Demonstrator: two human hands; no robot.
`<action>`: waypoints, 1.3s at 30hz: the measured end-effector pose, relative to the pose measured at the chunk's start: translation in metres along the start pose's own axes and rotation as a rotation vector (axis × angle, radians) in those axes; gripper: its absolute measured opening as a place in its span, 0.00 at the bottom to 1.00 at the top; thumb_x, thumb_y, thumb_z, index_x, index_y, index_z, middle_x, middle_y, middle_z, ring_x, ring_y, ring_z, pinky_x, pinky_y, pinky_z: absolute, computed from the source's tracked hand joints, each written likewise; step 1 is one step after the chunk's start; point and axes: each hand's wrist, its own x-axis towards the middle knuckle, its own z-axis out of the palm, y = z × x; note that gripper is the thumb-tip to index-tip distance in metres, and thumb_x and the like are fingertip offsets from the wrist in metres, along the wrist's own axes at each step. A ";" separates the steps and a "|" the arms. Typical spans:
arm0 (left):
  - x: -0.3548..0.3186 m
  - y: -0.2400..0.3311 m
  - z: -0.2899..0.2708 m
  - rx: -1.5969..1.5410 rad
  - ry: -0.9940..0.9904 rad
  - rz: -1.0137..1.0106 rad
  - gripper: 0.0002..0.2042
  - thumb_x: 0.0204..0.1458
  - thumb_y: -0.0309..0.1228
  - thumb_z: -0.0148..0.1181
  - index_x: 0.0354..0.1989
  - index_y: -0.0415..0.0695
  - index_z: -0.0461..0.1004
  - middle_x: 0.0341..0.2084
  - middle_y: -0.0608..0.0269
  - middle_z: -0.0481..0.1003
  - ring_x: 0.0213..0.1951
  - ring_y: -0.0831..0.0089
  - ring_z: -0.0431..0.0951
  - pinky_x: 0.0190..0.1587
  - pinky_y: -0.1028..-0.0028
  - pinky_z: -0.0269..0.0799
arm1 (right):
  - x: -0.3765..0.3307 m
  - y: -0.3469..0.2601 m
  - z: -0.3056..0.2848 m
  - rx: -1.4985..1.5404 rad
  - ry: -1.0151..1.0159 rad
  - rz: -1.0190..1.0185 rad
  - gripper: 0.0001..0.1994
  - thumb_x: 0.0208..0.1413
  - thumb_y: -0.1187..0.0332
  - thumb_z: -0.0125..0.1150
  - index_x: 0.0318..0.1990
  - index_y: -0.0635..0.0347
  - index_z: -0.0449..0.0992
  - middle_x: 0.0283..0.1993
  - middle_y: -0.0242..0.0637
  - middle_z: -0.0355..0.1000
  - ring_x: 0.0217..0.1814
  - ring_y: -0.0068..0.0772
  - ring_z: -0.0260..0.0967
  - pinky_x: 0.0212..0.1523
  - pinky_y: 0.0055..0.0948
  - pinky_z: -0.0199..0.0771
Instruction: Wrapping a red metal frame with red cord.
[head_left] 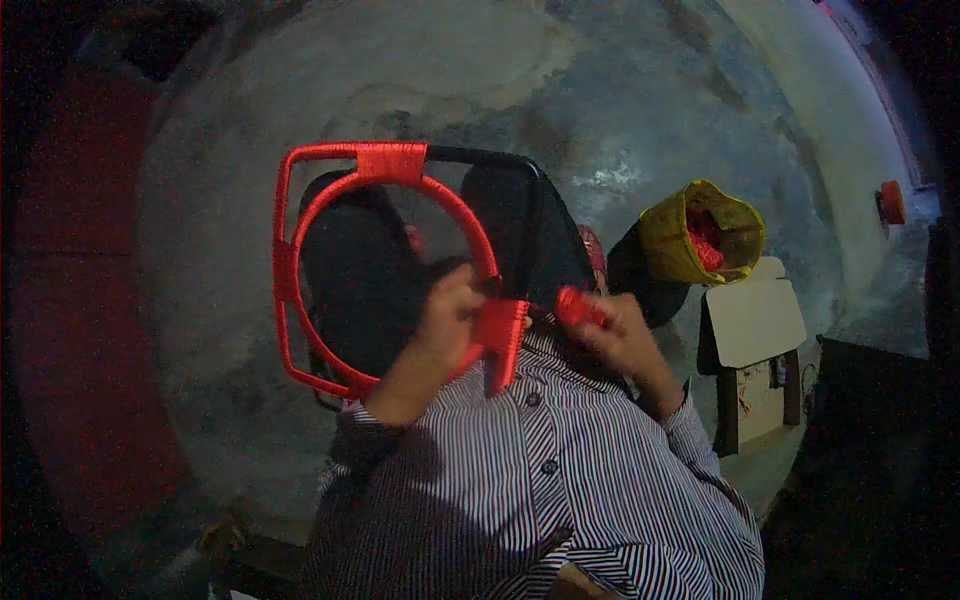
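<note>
A squarish frame (pixel 284 340) with a round ring (pixel 466 212) inside it rests across my lap. Red cord is wound tightly over the ring and much of the frame, while a stretch at the far right shows bare black. At the ring's near right side, my left hand (pixel 447 318) is closed on it, beside a broad red wrapped band (pixel 500 335). Off to the right of that band, my right hand (pixel 618 335) grips a small bundle of red cord (pixel 577 306). Both hands are slightly blurred, and the left fingertips are partly hidden.
A yellow bag (pixel 745 235) with more red cord (pixel 703 240) inside stands open to the right. Near it is a cardboard box (pixel 762 395) with a pale panel (pixel 756 318) on top. An orange-red object (pixel 891 203) is by the right wall. Grey floor (pixel 220 250) surrounds me.
</note>
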 end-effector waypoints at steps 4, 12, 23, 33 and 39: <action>0.005 -0.001 -0.001 -0.010 0.105 0.019 0.18 0.45 0.29 0.45 0.47 0.37 0.64 0.40 0.54 0.71 0.43 0.59 0.73 0.48 0.60 0.68 | 0.033 0.014 -0.017 0.051 0.307 0.103 0.17 0.48 0.65 0.57 0.46 0.59 0.68 0.36 0.42 0.73 0.38 0.39 0.73 0.44 0.32 0.68; 0.007 -0.007 0.016 0.525 0.293 0.723 0.20 0.46 0.26 0.50 0.50 0.37 0.63 0.39 0.61 0.69 0.42 0.72 0.69 0.52 0.72 0.62 | 0.089 -0.064 0.000 -0.622 0.041 -0.530 0.21 0.38 0.71 0.62 0.44 0.57 0.67 0.45 0.39 0.68 0.47 0.43 0.66 0.40 0.36 0.70; 0.010 -0.014 -0.022 0.308 0.417 0.058 0.19 0.39 0.14 0.46 0.44 0.36 0.66 0.40 0.55 0.72 0.42 0.65 0.74 0.47 0.66 0.71 | 0.059 -0.020 0.012 -0.593 0.145 -0.329 0.20 0.33 0.65 0.67 0.39 0.56 0.72 0.45 0.42 0.66 0.47 0.44 0.65 0.45 0.39 0.68; 0.008 -0.011 -0.015 -0.011 0.308 0.121 0.13 0.45 0.21 0.47 0.41 0.34 0.69 0.38 0.52 0.74 0.42 0.61 0.75 0.48 0.65 0.71 | 0.056 0.003 0.015 -0.007 0.517 -0.230 0.23 0.36 0.58 0.67 0.41 0.59 0.71 0.43 0.42 0.67 0.47 0.45 0.64 0.45 0.38 0.67; 0.010 -0.009 -0.012 -0.011 0.327 -0.065 0.11 0.46 0.21 0.43 0.38 0.37 0.68 0.36 0.54 0.72 0.38 0.64 0.75 0.43 0.64 0.73 | 0.060 -0.008 0.020 -0.509 0.207 -0.327 0.21 0.37 0.59 0.65 0.40 0.59 0.71 0.44 0.42 0.67 0.46 0.46 0.64 0.42 0.36 0.69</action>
